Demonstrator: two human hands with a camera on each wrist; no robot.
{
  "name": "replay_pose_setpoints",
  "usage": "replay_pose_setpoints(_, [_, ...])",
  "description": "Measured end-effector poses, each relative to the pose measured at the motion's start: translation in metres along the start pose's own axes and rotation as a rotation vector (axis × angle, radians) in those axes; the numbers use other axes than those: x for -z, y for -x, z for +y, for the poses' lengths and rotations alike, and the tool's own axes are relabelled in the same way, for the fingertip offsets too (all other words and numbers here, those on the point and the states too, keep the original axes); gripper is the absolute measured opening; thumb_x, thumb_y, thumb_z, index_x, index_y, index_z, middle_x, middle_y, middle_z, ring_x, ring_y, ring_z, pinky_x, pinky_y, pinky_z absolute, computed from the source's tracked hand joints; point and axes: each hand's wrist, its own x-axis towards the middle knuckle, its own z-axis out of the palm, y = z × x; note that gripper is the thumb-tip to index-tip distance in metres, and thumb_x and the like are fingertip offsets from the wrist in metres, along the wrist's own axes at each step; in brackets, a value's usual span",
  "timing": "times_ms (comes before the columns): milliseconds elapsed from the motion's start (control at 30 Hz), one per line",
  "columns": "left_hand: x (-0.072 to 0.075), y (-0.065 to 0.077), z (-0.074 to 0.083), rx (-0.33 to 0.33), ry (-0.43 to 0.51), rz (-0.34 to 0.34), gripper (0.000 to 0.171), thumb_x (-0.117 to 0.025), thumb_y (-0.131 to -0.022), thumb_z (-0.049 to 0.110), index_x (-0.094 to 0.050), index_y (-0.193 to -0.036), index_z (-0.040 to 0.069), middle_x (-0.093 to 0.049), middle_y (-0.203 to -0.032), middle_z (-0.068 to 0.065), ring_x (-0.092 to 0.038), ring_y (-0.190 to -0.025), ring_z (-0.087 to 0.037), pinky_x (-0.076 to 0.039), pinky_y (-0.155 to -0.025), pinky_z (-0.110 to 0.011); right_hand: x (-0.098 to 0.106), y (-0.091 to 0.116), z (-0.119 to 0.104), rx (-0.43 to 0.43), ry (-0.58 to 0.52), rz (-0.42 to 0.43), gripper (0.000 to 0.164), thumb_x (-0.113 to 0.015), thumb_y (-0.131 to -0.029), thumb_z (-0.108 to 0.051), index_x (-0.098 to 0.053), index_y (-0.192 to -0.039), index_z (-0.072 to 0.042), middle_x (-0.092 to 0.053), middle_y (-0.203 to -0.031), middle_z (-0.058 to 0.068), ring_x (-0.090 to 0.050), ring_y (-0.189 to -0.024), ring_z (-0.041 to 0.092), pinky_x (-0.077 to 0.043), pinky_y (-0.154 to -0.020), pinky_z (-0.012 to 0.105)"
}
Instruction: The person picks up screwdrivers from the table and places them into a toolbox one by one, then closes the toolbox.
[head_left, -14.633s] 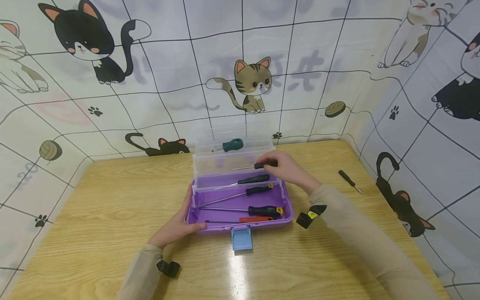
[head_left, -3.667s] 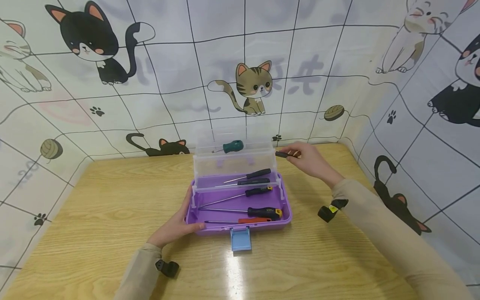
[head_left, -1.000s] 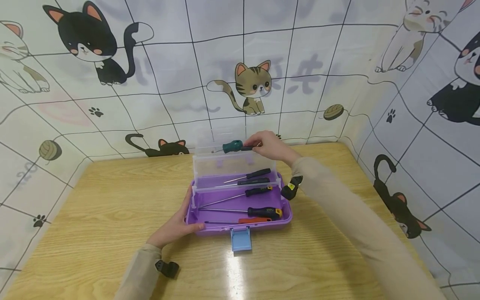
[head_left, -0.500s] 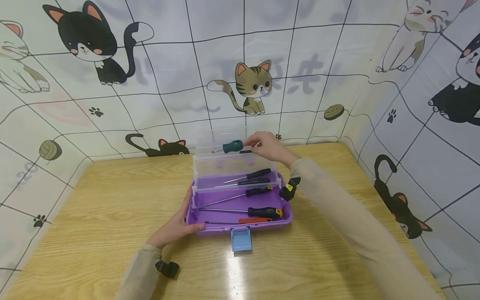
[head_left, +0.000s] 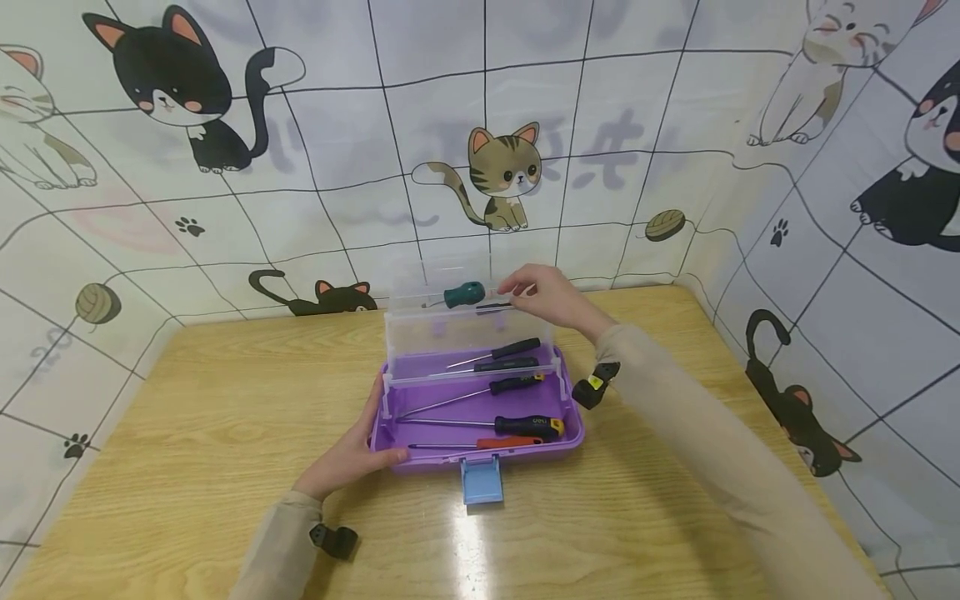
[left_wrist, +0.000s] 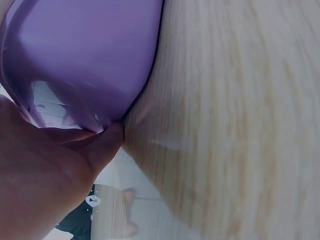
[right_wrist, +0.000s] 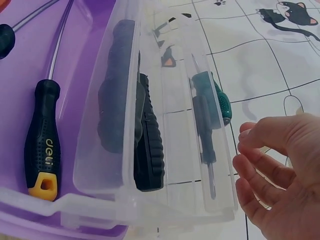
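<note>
A purple toolbox [head_left: 576, 432] stands with its clear upper trays [head_left: 408, 332] raised at the back. My left hand [head_left: 348, 458] grips its left end, thumb over the front corner. At the top tray is my right hand [head_left: 551, 296], fingers loosely bent and holding nothing; the right wrist view shows them just beside the tray wall. Inside that tray lie a small black-handled screwdriver [right_wrist: 204, 130] and a stubby green-handled screwdriver [head_left: 465, 293]. Lower down are black-handled screwdrivers, one with a yellow end [head_left: 528, 427], and a red-handled screwdriver [head_left: 510, 442] along the front.
A light blue latch [head_left: 482, 482] hangs open at the box's front, over the wooden table [head_left: 247, 400]. Behind and at both sides rise walls covered in a cat-print sheet [head_left: 337, 183].
The small black-handled screwdriver, earlier on the table at right and then in my right hand, now lies released in the top tray. That hand has since drawn slightly right. My left hand stays put.
</note>
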Motion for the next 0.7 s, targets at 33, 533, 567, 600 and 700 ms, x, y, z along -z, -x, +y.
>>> replay_pose_setpoints(33, [0.0, 0.001, 0.0, 0.005, -0.003, 0.002, 0.117, -0.077, -0.082, 0.018, 0.014, -0.153, 0.035, 0.015, -0.16, -0.007, 0.008, -0.143, -0.037, -0.002, -0.107, -0.067, 0.0, 0.001, 0.0, -0.001, -0.001, 0.002, 0.022, -0.06, -0.089, 0.002, -0.069, -0.109, 0.002, -0.067, -0.109, 0.014, -0.061, -0.097, 0.027, -0.049, -0.088, 0.043])
replay_pose_setpoints(533, [-0.001, 0.0, 0.003, 0.0, -0.002, 0.005, 0.117, -0.078, -0.082, 0.018, 0.014, -0.154, 0.031, 0.014, -0.16, -0.007, 0.008, -0.143, -0.036, -0.002, -0.108, -0.066, 0.01, 0.02, 0.005, -0.069, -0.05, 0.023, 0.022, -0.061, -0.092, -0.002, -0.067, -0.113, 0.001, -0.065, -0.113, 0.014, -0.059, -0.101, 0.025, -0.049, -0.09, 0.04])
replay_pose_setpoints(567, [-0.001, 0.0, 0.003, 0.006, -0.006, 0.008, 0.117, -0.078, -0.082, 0.018, 0.014, -0.154, 0.03, 0.014, -0.16, -0.008, 0.008, -0.143, -0.037, -0.002, -0.108, -0.066, 0.011, 0.022, 0.006, -0.075, -0.056, 0.027, 0.023, -0.061, -0.092, -0.002, -0.068, -0.113, 0.001, -0.065, -0.113, 0.013, -0.059, -0.101, 0.025, -0.048, -0.09, 0.04])
replay_pose_setpoints(600, [-0.001, 0.001, 0.003, 0.012, -0.011, 0.01, 0.117, -0.078, -0.082, 0.018, 0.014, -0.153, 0.031, 0.014, -0.16, -0.009, 0.008, -0.143, -0.038, -0.003, -0.108, -0.066, 0.011, 0.023, 0.006, -0.078, -0.062, 0.03, 0.023, -0.06, -0.092, -0.002, -0.067, -0.113, 0.001, -0.064, -0.114, 0.014, -0.059, -0.101, 0.025, -0.048, -0.09, 0.04])
replay_pose_setpoints(700, [-0.001, 0.001, 0.003, 0.022, -0.016, 0.014, 0.117, -0.078, -0.082, 0.018, 0.014, -0.153, 0.031, 0.014, -0.159, -0.011, 0.007, -0.143, -0.039, -0.003, -0.108, -0.066, 0.013, 0.028, 0.007, -0.086, -0.078, 0.047, 0.023, -0.06, -0.093, -0.003, -0.067, -0.114, 0.003, -0.064, -0.114, 0.015, -0.058, -0.101, 0.026, -0.048, -0.09, 0.042])
